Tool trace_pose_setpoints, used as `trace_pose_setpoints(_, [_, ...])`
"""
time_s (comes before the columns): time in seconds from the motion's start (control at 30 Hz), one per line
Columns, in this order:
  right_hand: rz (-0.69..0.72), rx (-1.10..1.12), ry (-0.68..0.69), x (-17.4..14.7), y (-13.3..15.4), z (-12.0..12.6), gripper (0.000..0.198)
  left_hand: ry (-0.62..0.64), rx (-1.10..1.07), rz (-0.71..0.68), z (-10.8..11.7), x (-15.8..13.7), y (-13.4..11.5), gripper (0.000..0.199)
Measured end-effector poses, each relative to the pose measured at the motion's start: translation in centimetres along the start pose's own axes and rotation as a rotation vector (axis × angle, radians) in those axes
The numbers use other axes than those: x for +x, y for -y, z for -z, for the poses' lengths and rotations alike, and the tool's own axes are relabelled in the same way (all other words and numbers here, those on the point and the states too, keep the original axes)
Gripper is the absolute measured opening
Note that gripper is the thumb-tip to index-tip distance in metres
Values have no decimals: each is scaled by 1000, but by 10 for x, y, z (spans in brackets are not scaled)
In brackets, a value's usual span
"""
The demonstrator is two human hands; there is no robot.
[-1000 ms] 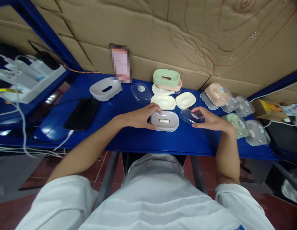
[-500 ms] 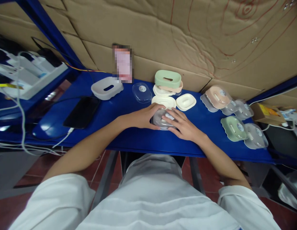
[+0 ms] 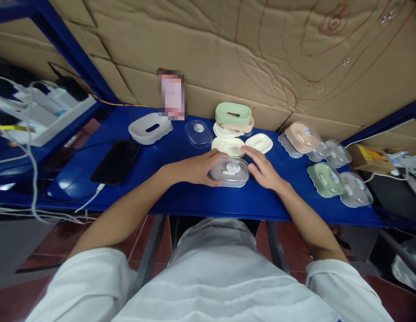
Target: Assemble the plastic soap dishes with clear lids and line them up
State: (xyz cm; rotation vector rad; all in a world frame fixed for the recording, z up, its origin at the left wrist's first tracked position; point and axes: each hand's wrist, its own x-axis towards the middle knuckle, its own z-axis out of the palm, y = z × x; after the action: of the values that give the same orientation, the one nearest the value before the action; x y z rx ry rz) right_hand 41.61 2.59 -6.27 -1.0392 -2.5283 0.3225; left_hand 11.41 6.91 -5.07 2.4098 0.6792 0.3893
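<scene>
A grey soap box point(image 3: 230, 180) with a clear lid and a round white sticker stands on the blue table in front of me. My left hand point(image 3: 204, 169) grips its left end, thumb at the near side and fingers at the far side. Just off its right end, my right hand point(image 3: 263, 169) is open with fingers stretched out, holding nothing. Directly behind the box sits a cream soap box base point(image 3: 226, 146). A cream drain insert point(image 3: 260, 143) lies to the right of that, beyond my right fingertips.
A loose clear lid point(image 3: 197, 134) and a grey base point(image 3: 150, 129) lie left of a stack topped by a green base point(image 3: 233, 115). Several lidded boxes, one of them green point(image 3: 325, 180), stand on the right. A black phone point(image 3: 116, 162) with a cable lies at left.
My right hand has lifted off the lid and moved to the right, uncovering the sticker. My left hand stays at the box's left end.
</scene>
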Motion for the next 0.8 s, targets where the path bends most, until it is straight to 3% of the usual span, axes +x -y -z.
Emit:
trace_pose_setpoints(0.13, [-290,-61,-218,-6,-31,23,67,40,34,38,4,-2,-6,86])
trace_pose_setpoints(0.2, [-328,-65,-221,-11,-38,28,67,38,38,38,3,-1,-8,85])
trace_pose_setpoints(0.33, [-75,54,31,-11,-15,21,87,-37,56,-29,-7,6,-6,80])
trace_pose_setpoints(0.4, [17,68,113,-9,2,20,79,-85,80,-65,-13,8,0,84])
trace_pose_setpoints(0.47, [26,60,111,-8,11,26,62,-123,117,-86,-18,10,6,89])
trace_pose_setpoints(0.53, [-37,59,49,-11,7,40,55,-151,162,-89,-20,9,11,88])
trace_pose_setpoints(0.63, [-204,58,-178,-20,-21,58,64,-161,253,-40,-19,8,15,78])
trace_pose_setpoints(0.8, [-439,109,-502,-27,-78,51,72,-89,385,30,-16,9,19,64])
